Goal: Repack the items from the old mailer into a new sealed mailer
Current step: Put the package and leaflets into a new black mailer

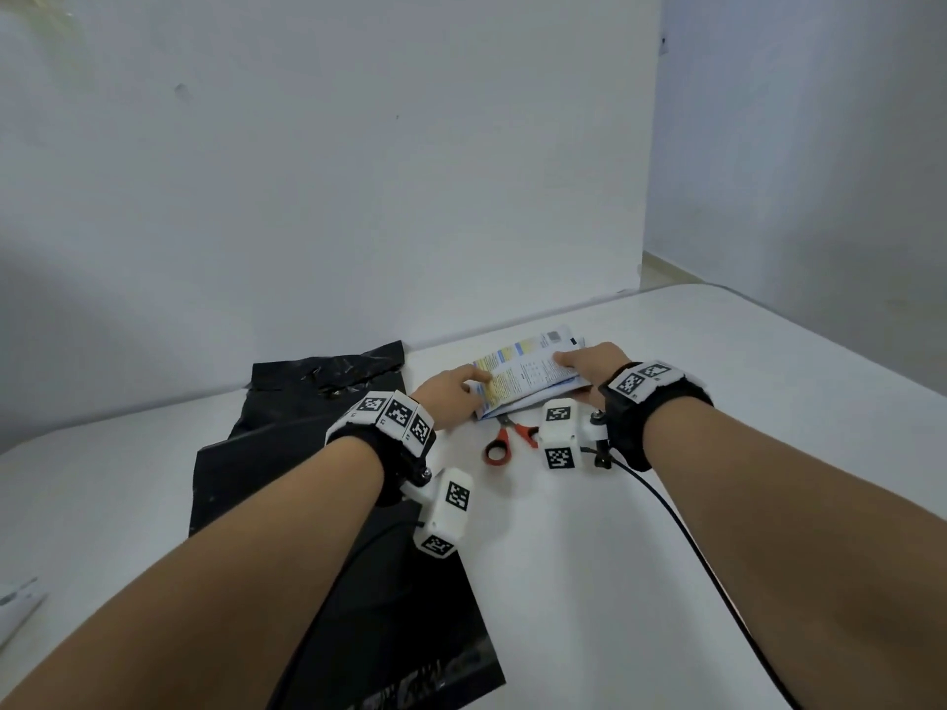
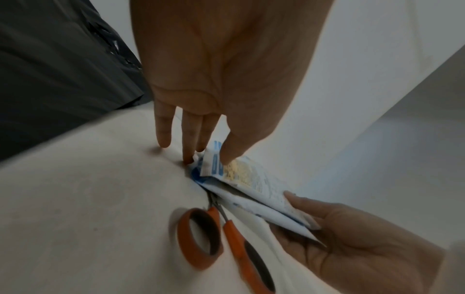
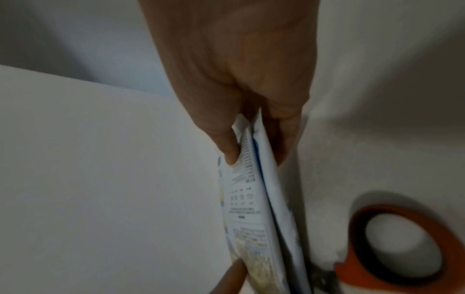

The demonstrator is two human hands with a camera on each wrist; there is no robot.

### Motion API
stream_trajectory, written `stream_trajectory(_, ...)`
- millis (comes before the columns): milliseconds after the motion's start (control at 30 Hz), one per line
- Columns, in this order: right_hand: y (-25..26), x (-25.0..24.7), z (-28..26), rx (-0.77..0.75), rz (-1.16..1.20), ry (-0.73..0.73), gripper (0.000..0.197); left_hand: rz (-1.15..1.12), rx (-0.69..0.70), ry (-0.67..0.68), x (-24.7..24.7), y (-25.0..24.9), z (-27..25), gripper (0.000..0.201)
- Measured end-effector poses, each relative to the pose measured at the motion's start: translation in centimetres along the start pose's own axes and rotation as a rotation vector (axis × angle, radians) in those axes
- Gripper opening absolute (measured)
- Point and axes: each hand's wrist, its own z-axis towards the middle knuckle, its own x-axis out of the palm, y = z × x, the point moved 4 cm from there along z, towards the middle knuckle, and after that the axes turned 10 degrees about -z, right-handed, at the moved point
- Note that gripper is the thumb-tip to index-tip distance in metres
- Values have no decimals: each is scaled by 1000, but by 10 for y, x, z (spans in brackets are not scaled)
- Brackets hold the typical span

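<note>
A stack of folded printed leaflets [image 1: 528, 371] lies on the white table [image 1: 666, 504] near the wall. My right hand [image 1: 574, 368] grips its right end, thumb on top and fingers underneath, as the right wrist view shows [image 3: 254, 157]. My left hand [image 1: 464, 389] is at the stack's left end. Its thumb [image 2: 226, 155] rests on the top leaflet [image 2: 251, 177] and its straight fingers touch the table at the stack's edge. A crumpled black mailer [image 1: 307, 397] lies at the left by the wall. A flat black mailer [image 1: 369, 607] lies in front of it under my left forearm.
Scissors with red-orange handles [image 1: 505, 443] lie just in front of the leaflets, their blades tucked under the stack [image 2: 208, 238]. A white object [image 1: 15, 602] pokes in at the table's lower left edge. The wall runs close behind the leaflets.
</note>
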Motion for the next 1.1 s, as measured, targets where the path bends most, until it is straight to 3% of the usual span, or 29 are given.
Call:
stream_trajectory(100, 23, -6, -14, -114, -55, -131, 39, -55, 58, -74, -9, -5, -2, 47)
stream_trajectory(200, 60, -11, -38, -341, -176, -229, 26, -225, 163, -229, -30, -15, -4, 82)
stream_trajectory(333, 93, -3, -71, -589, -334, -154, 26, -536, 156, -104, -40, -27, -15, 93)
stream_trajectory(433, 85, 12, -76, -570, -296, -9, 33, -725, 92, -51, -32, -24, -22, 86)
stream_trajectory(500, 72, 18, -71, -506, -232, 18, 49, -741, 46, -47, -24, -17, -26, 76)
stream_trajectory(600, 52, 18, -61, -357, 58, 13, 70, -772, 28, -32, -16, -10, -28, 72)
stream_trajectory(700, 36, 16, -64, -248, 329, 80, 61, -817, 29, -21, -16, -6, -27, 71)
stream_trajectory(867, 27, 29, -73, -289, 136, 334, 43, -864, 88, 36, -15, -10, -29, 75)
stream_trajectory(967, 35, 44, -76, -379, -7, 318, 45, -851, 150, 57, -11, -20, -33, 84)
stream_trajectory(1100, 39, 37, -74, -441, 72, 293, 45, -858, 223, -36, -23, -25, -36, 97)
